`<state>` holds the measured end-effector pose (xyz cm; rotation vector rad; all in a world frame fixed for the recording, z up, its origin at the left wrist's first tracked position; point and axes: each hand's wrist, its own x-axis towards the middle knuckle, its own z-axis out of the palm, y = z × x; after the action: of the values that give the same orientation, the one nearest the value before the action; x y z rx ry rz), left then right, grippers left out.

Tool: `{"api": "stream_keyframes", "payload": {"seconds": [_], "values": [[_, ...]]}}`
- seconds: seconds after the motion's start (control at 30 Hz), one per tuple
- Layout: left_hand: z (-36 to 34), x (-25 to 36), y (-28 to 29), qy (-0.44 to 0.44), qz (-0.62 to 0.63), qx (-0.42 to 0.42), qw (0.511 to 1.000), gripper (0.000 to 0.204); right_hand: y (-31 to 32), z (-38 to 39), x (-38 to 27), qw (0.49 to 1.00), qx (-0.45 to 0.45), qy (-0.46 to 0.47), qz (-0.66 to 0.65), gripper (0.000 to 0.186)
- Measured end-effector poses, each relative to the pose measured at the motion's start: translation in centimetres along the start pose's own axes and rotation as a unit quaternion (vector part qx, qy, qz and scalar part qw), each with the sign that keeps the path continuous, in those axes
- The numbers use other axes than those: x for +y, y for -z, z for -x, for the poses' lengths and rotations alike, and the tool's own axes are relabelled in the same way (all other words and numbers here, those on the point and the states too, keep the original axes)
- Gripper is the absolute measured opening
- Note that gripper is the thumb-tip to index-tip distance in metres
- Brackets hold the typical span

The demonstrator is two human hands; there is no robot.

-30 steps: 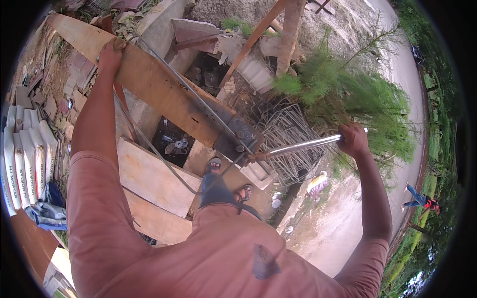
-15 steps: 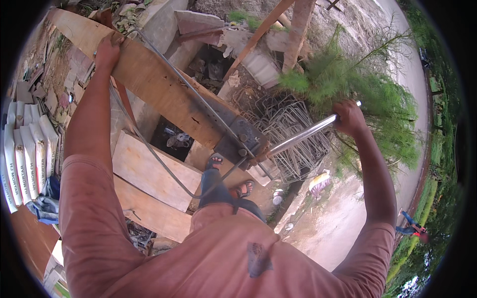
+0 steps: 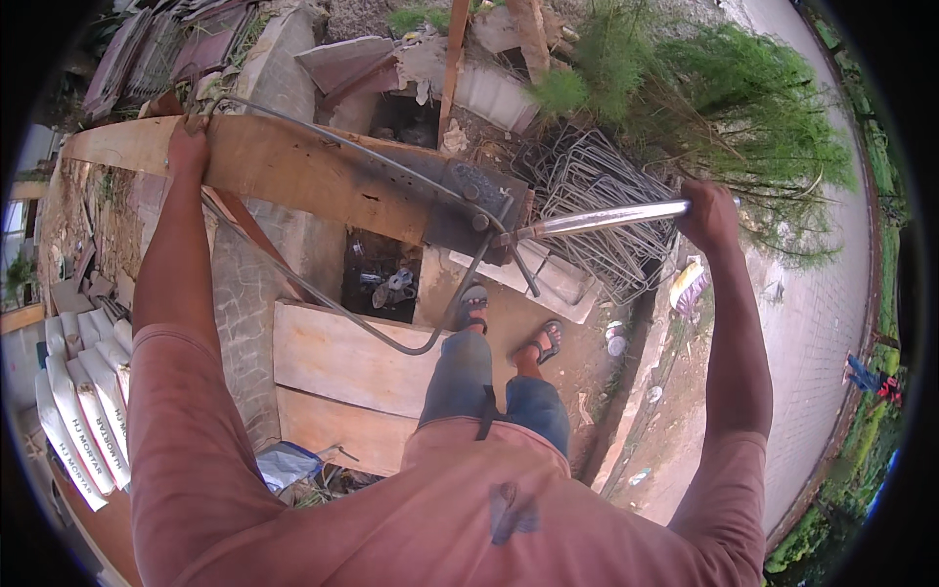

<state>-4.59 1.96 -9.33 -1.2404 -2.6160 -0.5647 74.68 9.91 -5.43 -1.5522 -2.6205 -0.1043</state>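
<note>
My left hand [image 3: 188, 147] grips the end of a thin steel rod [image 3: 323, 303] where it lies on a long wooden plank [image 3: 284, 166]. The rod runs along the plank to a dark metal bending plate [image 3: 469, 210] and curves down below it in a loop. My right hand [image 3: 706, 213] is closed on the end of a shiny metal pipe lever [image 3: 606, 217] that reaches into the plate. My sandalled feet [image 3: 509, 323] stand on the dirt under the plank.
A pile of bent steel stirrups [image 3: 597, 186] lies behind the lever, green bushes [image 3: 753, 127] beyond it. Wooden boards [image 3: 342, 372] lie at my left foot, stacked white sacks [image 3: 78, 411] at far left. A paved path [image 3: 812, 323] runs on the right.
My right hand has swung the pipe lever upward and to the right. The rod's free part now hangs in a wider curve under the plate. The left hand stays on the plank.
</note>
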Motion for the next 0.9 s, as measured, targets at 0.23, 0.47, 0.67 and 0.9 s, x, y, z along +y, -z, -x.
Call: {"api": "stream_keyframes", "payload": {"seconds": [0.23, 0.47, 0.67, 0.9], "values": [[-1.0, 1.2, -0.4, -0.003, -0.006, -0.004, 1.000, 0.063, 3.8, 20.4, -16.8, 0.928, -0.054, -0.365, -0.049, 0.013], [0.5, 3.1, 0.1, -0.005, 0.028, -0.029, 0.999, 0.060, 6.9, 22.8, -22.7, 0.910, -0.024, -0.403, -0.093, 0.016], [-0.2, 0.0, -1.3, 0.034, 0.014, -0.067, 0.997, 0.059, 3.8, 23.3, -17.9, 0.937, -0.054, -0.307, -0.157, 0.029], [19.4, 8.9, 9.2, -0.254, 0.150, -0.055, 0.954, 0.063, 1.7, 20.8, -14.5, 0.902, 0.027, -0.340, -0.266, 0.038]]}}
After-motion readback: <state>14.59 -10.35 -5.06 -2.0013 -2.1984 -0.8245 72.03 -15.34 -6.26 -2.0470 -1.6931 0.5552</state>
